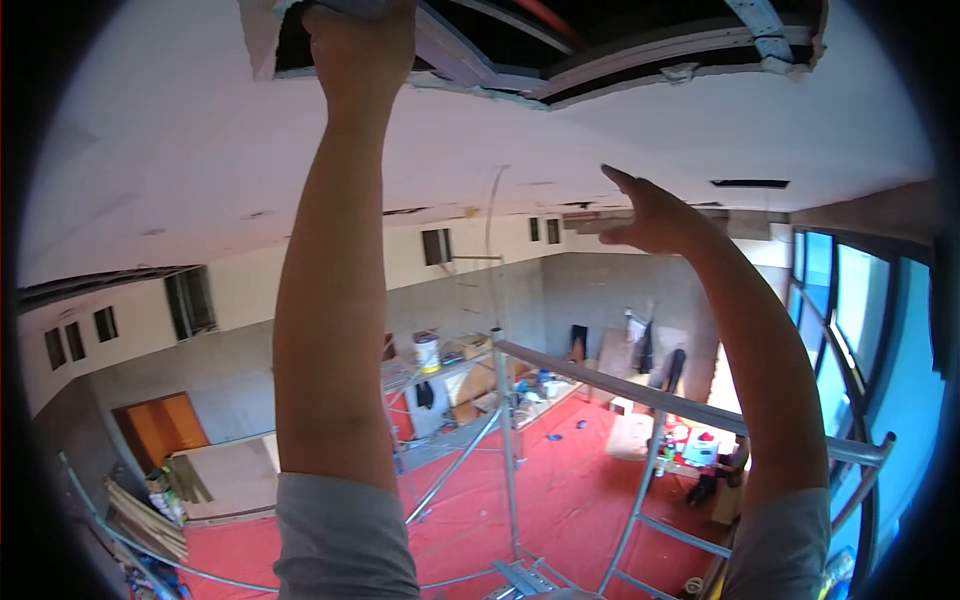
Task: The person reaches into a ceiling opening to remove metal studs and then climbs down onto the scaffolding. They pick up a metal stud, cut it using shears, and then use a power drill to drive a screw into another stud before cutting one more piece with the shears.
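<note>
My left hand (pixel 362 45) reaches up into a ragged rectangular opening in the white ceiling (pixel 560 140). It looks closed, but its fingers are cut off by the top of the view, so what it grips cannot be made out. Just beside it runs a greyish metal channel (pixel 455 50) inside the opening. Another curved metal channel (pixel 660 55) and a perforated metal strip (pixel 760 25) cross the opening farther right. My right hand (pixel 655 215) is raised just under the ceiling, thumb and fingers apart, holding nothing.
A scaffold rail (pixel 620 380) crosses in front of me at waist height, with a scaffold post (pixel 505 450) and ladder rungs (pixel 685 537) below. Red sheeting (pixel 470 500) covers the floor. A white bucket (pixel 427 352) stands on a scaffold platform. Windows (pixel 870 300) line the right side.
</note>
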`<state>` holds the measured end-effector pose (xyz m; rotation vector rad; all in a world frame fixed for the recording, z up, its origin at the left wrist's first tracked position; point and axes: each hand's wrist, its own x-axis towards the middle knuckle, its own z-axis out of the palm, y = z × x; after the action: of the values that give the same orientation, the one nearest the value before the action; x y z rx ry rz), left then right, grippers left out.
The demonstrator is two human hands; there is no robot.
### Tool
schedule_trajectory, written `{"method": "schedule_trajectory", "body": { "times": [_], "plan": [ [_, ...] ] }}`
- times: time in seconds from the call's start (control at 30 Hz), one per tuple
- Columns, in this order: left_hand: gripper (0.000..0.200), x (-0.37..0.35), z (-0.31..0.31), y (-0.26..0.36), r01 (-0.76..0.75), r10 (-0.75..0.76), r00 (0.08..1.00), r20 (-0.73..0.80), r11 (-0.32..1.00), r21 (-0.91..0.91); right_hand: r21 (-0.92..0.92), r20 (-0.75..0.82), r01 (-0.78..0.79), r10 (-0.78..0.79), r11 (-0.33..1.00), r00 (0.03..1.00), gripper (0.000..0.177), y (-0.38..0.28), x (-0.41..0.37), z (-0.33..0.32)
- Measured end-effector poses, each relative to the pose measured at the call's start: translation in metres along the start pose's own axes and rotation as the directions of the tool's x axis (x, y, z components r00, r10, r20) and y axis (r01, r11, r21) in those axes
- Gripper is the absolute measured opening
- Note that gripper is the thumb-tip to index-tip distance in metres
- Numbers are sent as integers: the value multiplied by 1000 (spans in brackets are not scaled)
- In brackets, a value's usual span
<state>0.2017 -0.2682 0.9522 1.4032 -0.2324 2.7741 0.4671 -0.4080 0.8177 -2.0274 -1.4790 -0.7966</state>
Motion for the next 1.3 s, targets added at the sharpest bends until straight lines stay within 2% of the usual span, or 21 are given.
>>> {"method": "schedule_trajectory", "body": {
  "times": [0.07, 0.13, 0.2, 0.23, 0.3, 0.33, 0.37, 0.43, 0.47, 0.5, 0.57, 0.67, 0.8, 0.9, 0.97, 1.17, 1.3],
  "plan": [
    [57, -3, -4, 8, -44, 44, 999, 21, 999, 29, 8, 28, 3, -3, 1000, 1000, 101, 12, -9, 16],
    [57, 0, -1, -1, -54, 54, 998, 33, 998, -19, 70, -38, 179, -177, 981, 984, 101, 49, -13, 55],
    [56, 3, -2, -4, -68, 68, 997, 43, 998, -13, 71, 15, 189, -191, 979, 981, 101, 68, -38, 90],
    [56, 3, -3, -3, -76, 75, 996, 48, 997, 17, 100, 129, 124, -136, 987, 982, 101, 80, -52, 108],
    [55, 2, -2, -2, -86, 81, 995, 49, 992, 94, 101, 158, 176, -190, 979, 969, 102, 116, -88, 166],
    [54, 3, -2, -1, -89, 84, 996, 40, 986, 140, 103, 180, 140, -157, 985, 971, 104, 134, -110, 193],
    [54, 3, 0, -1, -90, 85, 996, 33, 978, 186, 84, 260, 54, -75, 995, 963, 103, 129, -134, 193],
    [50, 1, 1, 5, 23, -25, 992, 121, 1000, 19, 52, 322, -112, 89, 992, 943, 108, 189, -168, 268],
    [49, -1, 2, 8, 89, -77, 982, 174, 994, -61, -140, 379, -178, 219, 974, 899, 108, 188, -183, 270],
    [50, -1, 4, 7, 105, -91, 980, 175, 992, -76, -251, 345, -237, 315, 939, 884, 103, 173, -195, 259],
    [55, 2, 4, 5, 138, -117, 977, 180, 985, -107, -273, 183, -276, 332, 921, 926, 99, 173, -203, 274],
    [63, 2, 4, 8, 208, -204, 962, 184, 978, -4, -197, 149, -341, 372, 919, 916, 96, 179, -201, 283],
    [62, 11, 8, -7, 216, -218, 965, 148, 976, 25, -211, 18, -333, 345, 919, 939, 89, 172, -204, 286],
    [58, 8, 11, 0, 219, -219, 967, 132, 976, 15, -240, 44, -395, 417, 887, 908, 86, 168, -200, 285],
    [56, 11, 10, -5, 211, -207, 965, 162, 977, -7, -235, 23, -402, 419, 885, 908, 85, 172, -201, 294],
    [55, 6, 15, 0, 223, -222, 970, 100, 975, 0, -211, 35, -434, 451, 876, 892, 84, 181, -199, 307],
    [58, 11, 13, -4, 245, -244, 960, 140, 969, 10, -158, -60, -409, 405, 898, 912, 83, 186, -203, 316]
  ]
}}
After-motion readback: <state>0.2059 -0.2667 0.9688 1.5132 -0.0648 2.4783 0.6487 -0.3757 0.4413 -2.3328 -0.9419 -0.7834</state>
